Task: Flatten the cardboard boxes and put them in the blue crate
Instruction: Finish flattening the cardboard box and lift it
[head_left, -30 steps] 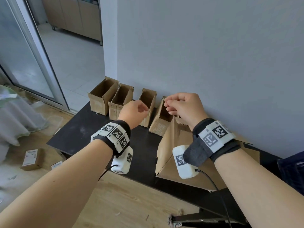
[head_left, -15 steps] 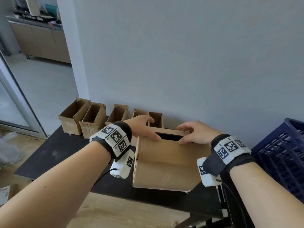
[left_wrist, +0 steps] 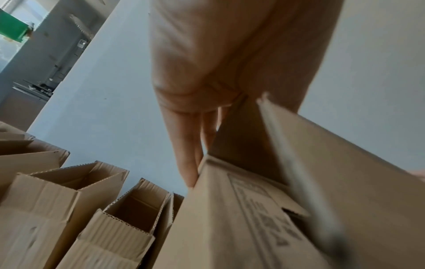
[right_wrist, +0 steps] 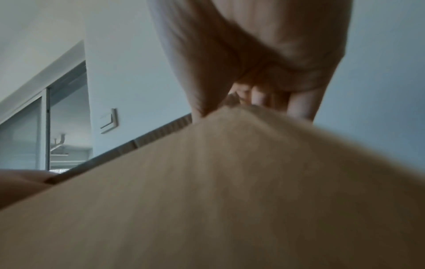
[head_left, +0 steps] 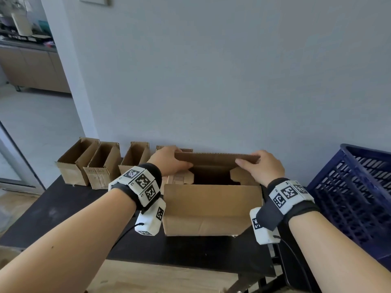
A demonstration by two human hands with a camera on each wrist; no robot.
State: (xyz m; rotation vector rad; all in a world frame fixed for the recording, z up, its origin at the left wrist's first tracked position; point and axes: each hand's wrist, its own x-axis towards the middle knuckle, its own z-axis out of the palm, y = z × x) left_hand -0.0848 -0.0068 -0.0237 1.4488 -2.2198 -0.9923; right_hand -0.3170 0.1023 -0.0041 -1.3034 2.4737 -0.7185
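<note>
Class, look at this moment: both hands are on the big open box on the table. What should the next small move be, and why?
Probably push the far flap toward the near wall so the big box collapses. The left hand and right hand grip that flap at its two ends, the box is open and hollow, and the blue crate waits beside it.

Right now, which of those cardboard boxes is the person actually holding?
The big cardboard box at the table's front; both hands grip its far flap. The smaller boxes stand untouched in a row by the wall.

Black table (head_left: 63, 210); cardboard boxes (head_left: 101, 166)
</note>
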